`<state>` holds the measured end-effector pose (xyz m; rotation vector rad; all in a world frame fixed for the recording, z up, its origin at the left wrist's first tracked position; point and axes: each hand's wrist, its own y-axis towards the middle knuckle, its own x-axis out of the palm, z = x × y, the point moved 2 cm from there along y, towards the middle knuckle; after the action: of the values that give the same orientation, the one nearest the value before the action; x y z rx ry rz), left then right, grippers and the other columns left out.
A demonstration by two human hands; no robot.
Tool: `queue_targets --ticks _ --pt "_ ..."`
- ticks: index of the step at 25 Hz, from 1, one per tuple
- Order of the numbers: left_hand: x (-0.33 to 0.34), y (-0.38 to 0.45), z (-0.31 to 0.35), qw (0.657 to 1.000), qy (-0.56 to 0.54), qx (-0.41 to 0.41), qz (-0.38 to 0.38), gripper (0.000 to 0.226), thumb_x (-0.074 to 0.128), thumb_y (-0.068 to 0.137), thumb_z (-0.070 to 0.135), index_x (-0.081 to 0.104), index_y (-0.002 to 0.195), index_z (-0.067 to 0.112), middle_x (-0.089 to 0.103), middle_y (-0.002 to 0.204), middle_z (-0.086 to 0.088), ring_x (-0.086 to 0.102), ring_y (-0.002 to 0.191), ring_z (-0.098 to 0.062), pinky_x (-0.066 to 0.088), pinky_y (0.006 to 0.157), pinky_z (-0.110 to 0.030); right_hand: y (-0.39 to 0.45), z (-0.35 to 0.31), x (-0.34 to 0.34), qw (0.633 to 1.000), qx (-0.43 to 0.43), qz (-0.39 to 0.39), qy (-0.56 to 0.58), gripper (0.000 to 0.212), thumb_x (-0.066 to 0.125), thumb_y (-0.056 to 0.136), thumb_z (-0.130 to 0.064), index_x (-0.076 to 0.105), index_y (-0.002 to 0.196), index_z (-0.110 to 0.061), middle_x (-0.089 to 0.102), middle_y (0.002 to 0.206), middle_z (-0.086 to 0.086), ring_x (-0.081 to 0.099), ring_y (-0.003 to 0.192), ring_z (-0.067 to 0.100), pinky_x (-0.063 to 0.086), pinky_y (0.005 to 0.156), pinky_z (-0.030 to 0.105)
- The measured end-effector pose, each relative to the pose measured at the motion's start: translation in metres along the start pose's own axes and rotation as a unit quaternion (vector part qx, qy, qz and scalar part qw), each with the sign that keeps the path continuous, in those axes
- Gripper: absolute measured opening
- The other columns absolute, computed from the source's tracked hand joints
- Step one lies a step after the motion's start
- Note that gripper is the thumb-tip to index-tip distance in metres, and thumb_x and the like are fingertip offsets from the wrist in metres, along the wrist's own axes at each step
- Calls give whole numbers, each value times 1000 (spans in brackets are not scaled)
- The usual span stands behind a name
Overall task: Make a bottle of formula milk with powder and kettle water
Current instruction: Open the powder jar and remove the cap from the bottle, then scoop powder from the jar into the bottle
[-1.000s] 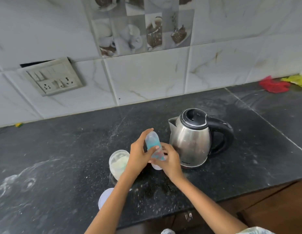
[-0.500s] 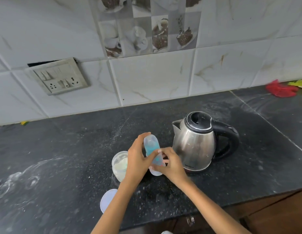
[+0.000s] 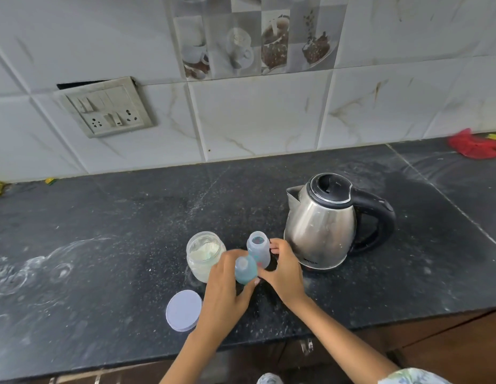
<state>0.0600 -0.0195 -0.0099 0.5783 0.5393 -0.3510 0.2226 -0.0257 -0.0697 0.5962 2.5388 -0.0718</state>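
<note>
A dark stone desk point(image 3: 102, 217) seen from above, going left to right. Near the front edge lies a round pale lid point(image 3: 184, 310). Just beyond it stands an open glass jar of formula powder point(image 3: 205, 254) — heavy for its size, breakable. The left hand point(image 3: 227, 289) grips the bottle's blue-tinted teat cap point(image 3: 245, 270), lifted off and held near the jar. The right hand point(image 3: 285, 268) is closed around the small translucent baby bottle point(image 3: 258, 249), which stands open on the desk. It looks light and easily tipped — best held round the body. At right, apart from the hand, a steel kettle point(image 3: 321, 225); take it by its black handle.
</note>
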Motion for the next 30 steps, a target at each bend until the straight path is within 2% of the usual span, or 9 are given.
queue_targets --ticks 5,9,12,14,18,21,24,26,30 --pt "30 -30 -20 986 110 23 -121 43 65 83 24 36 114 27 51 117 7 51 92 -13 40 86 -31 -36 15 -31 992 -78 66 -67 15 75 83 -25 65 94 -20 65 95 -11 65 83 3 57 66 33" --pt "45 -37 -29 967 180 51 -174 49 70 79 28 37 116 28 55 117 4 57 95 -19 44 83 -33 -39 9 -38 993 -89 67 -33 7 73 84 -16 67 87 -17 67 92 -8 67 80 6 59 65 33" --pt "43 -40 -29 965 177 38 -192 58 67 81 38 34 127 29 51 125 2 53 108 -19 41 91 -34 -35 -5 -38 992 -114 50 -23 5 71 86 -16 68 89 -16 66 96 -8 66 83 7 59 67 33" --pt "32 -37 -23 974 153 36 -162 58 60 85 42 33 134 28 47 133 0 47 119 -18 38 97 -34 -28 -18 -35 990 -136 37 -18 6 71 86 -16 67 90 -15 66 97 -6 66 84 8 59 67 33" --pt "-12 -19 -15 988 152 11 21 51 57 88 39 40 132 19 46 138 -6 44 123 -18 33 102 -30 -1 -52 -22 980 -197 4 -12 9 69 88 -21 67 94 -15 64 99 -6 64 85 7 56 68 33" --pt "-38 -8 -32 978 164 -82 100 70 60 81 51 36 135 14 39 144 -10 37 130 -21 24 106 -30 22 -78 -6 975 -219 -40 -29 12 68 88 -24 68 98 -17 65 102 -7 63 86 5 56 73 31" --pt "-46 2 -61 968 111 -214 75 99 70 68 59 26 144 14 24 155 -4 28 136 -21 22 109 -34 37 -101 8 959 -258 -92 -73 13 65 90 -20 70 102 -20 69 101 -8 64 88 6 57 74 35" --pt "-46 9 -75 966 91 -240 40 102 70 65 58 23 145 16 21 156 0 27 135 -21 23 110 -35 45 -114 19 935 -290 -151 -135 18 63 91 -18 72 106 -22 72 102 -7 65 92 11 55 79 34" --pt "-46 18 -84 968 35 -245 31 89 80 62 50 40 137 24 55 131 5 50 116 -20 44 96 -44 49 -132 40 854 -306 -292 -302 34 61 92 -12 67 119 -31 71 112 0 58 105 23 48 93 37"
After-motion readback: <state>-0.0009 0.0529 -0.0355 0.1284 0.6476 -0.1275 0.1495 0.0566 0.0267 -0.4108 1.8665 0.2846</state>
